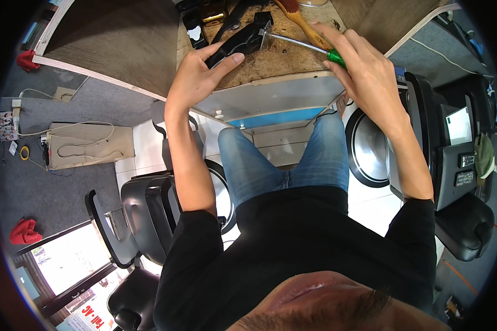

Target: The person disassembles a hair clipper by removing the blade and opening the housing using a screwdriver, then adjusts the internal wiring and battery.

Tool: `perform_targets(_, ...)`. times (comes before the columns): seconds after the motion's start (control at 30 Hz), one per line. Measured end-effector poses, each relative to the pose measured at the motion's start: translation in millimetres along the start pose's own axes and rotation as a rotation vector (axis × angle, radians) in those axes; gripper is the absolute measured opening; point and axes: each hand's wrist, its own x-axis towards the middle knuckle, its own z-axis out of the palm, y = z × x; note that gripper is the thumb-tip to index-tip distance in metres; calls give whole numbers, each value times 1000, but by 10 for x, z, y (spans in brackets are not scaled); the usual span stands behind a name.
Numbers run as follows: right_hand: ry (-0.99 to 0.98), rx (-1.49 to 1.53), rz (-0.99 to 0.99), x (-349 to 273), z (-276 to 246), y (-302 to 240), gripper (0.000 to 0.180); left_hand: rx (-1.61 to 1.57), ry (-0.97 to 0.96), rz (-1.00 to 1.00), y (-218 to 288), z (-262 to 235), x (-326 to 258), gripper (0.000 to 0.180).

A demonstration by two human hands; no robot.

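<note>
My left hand [199, 83] is closed around a black hair clipper [238, 46], held at a slant above a worn brown countertop [281, 60], with the blade end up and to the right. In my right hand [370, 71] is a screwdriver [301, 43] with a green handle and a thin metal shaft. The shaft points left, and its tip meets the metal blade [265, 36] of the clipper. Whether the tip sits in a screw is too small to tell. Just beyond the shaft lies a wooden-handled brush [303, 23] with reddish bristles.
Dark objects, including a black item with a white label [194, 33], crowd the counter's far left. Wooden panels [116, 44] flank the counter on both sides. Below its front edge is a grey and blue drawer front [276, 117]. Black salon chairs [149, 212] stand on either side.
</note>
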Motion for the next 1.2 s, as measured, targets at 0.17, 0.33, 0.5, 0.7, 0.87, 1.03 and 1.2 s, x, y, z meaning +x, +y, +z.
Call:
perform_targets(0.17,-211,34,217,-20,-47,-82,56,15,8,48,-63,8,17,48)
perform_targets(0.33,-120,-12,155,-21,2,-62,52,10,7,73,-24,35,16,48)
perform_targets(0.5,-158,-50,114,-13,-35,-59,50,43,1,42,-66,31,28,47)
perform_targets(0.7,-170,-27,136,-81,-4,-19,34,38,-6,21,-25,40,26,46)
perform_targets(0.87,-193,6,239,-79,-26,-33,24,35,11,43,-42,40,16,43)
perform_targets(1.03,-235,-15,250,-52,-72,-47,21,15,3,42,-49,35,19,41)
perform_targets(1.2,-265,-29,266,-61,-68,-47,20,-17,-2,-4,-87,27,28,43)
